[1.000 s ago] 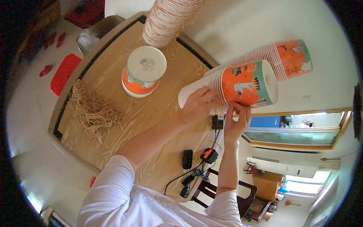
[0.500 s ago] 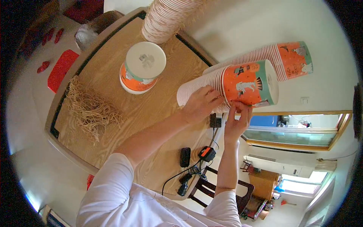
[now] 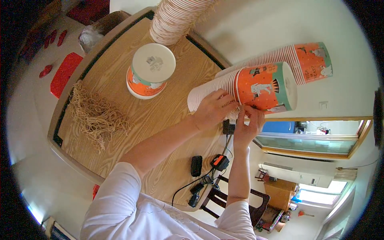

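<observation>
Both hands still on the near cup stack (image 3: 244, 90), centre-right of frame, lying sideways. Left hand (image 3: 214, 108) fingers curled, pressed onto the white rims; right hand (image 3: 248, 126) pinches the stack's lower edge from below. Stack barely shifted since earlier. Second stack (image 3: 296, 62) touches behind it. Upturned cup (image 3: 150, 72) upper centre on wooden table (image 3: 120, 92), twine bundle (image 3: 96, 116) left.

Both forearms extend forward, left hand (image 3: 214, 109) with fingers curled in a grip, right hand (image 3: 248, 126) raised beside it, fingertips pinching.
</observation>
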{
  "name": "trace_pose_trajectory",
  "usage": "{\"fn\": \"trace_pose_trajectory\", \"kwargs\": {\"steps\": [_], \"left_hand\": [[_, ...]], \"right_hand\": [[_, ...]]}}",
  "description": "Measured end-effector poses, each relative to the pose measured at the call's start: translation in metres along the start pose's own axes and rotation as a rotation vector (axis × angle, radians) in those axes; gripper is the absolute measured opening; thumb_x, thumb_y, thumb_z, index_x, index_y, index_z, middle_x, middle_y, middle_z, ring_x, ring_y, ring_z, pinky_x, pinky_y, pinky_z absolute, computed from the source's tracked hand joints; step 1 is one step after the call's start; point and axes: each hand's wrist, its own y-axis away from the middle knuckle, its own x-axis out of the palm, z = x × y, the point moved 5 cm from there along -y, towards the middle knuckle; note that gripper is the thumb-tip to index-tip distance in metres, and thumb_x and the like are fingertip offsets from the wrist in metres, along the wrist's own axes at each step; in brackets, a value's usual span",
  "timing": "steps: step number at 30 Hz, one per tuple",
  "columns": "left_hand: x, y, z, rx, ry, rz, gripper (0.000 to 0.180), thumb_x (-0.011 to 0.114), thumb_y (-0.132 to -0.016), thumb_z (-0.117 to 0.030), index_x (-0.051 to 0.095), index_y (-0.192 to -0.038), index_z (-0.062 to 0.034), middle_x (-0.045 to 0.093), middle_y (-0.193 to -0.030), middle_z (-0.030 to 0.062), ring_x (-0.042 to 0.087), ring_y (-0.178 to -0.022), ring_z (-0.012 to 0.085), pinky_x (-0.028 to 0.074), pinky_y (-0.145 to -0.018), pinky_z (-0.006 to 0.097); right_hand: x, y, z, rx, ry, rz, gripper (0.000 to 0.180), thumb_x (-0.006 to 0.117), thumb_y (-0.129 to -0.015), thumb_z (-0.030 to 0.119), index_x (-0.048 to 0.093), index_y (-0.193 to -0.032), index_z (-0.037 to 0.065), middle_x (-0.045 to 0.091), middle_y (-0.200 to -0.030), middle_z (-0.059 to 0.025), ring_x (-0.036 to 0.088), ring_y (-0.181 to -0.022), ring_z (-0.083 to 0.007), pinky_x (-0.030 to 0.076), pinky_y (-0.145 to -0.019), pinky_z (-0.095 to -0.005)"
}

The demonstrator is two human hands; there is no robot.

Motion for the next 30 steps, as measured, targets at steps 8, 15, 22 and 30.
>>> {"fn": "trace_pose_trajectory", "kwargs": {"steps": [8, 15, 22, 30], "left_hand": [[-0.001, -0.012, -0.008, -0.033, 0.157, -0.077, 0.025, 0.066, -0.062, -0.013, 0.058, -0.085, -0.0090, 0.052, -0.085, 0.0056, 0.052, -0.081, 0.0228, 0.047, -0.068, 0.032], [0.001, -0.018, -0.008, -0.014, 0.131, 0.048, 0.030, 0.069, -0.059, -0.016, 0.061, -0.087, -0.0108, 0.055, -0.089, 0.0071, 0.054, -0.083, 0.0264, 0.049, -0.070, 0.036], [0.005, -0.018, -0.006, 0.008, 0.080, 0.051, 0.031, 0.067, -0.057, -0.020, 0.060, -0.086, -0.0117, 0.055, -0.091, 0.0062, 0.053, -0.086, 0.0259, 0.047, -0.073, 0.036], [0.002, -0.014, 0.000, -0.029, 0.174, -0.057, 0.029, 0.068, -0.060, -0.013, 0.061, -0.088, -0.0115, 0.055, -0.091, 0.0070, 0.056, -0.081, 0.0270, 0.049, -0.067, 0.037]], "right_hand": [[-0.006, 0.017, -0.005, 0.183, -0.083, 0.055, 0.010, 0.065, -0.075, 0.006, 0.058, -0.081, 0.007, 0.059, -0.080, -0.0063, 0.053, -0.074, -0.0228, 0.041, -0.073, -0.0345], [-0.002, 0.018, -0.011, 0.345, -0.233, 0.090, 0.011, 0.064, -0.075, 0.003, 0.058, -0.084, 0.005, 0.061, -0.083, -0.0074, 0.054, -0.074, -0.0218, 0.045, -0.069, -0.0324], [0.002, 0.019, -0.016, 0.407, -0.257, 0.118, 0.011, 0.063, -0.074, 0.001, 0.058, -0.083, 0.004, 0.061, -0.084, -0.0080, 0.056, -0.075, -0.0200, 0.047, -0.067, -0.0302], [-0.023, -0.006, 0.000, 0.332, -0.216, 0.149, 0.013, 0.063, -0.076, 0.003, 0.060, -0.089, 0.005, 0.061, -0.086, -0.0074, 0.056, -0.080, -0.0220, 0.046, -0.070, -0.0307]]}}
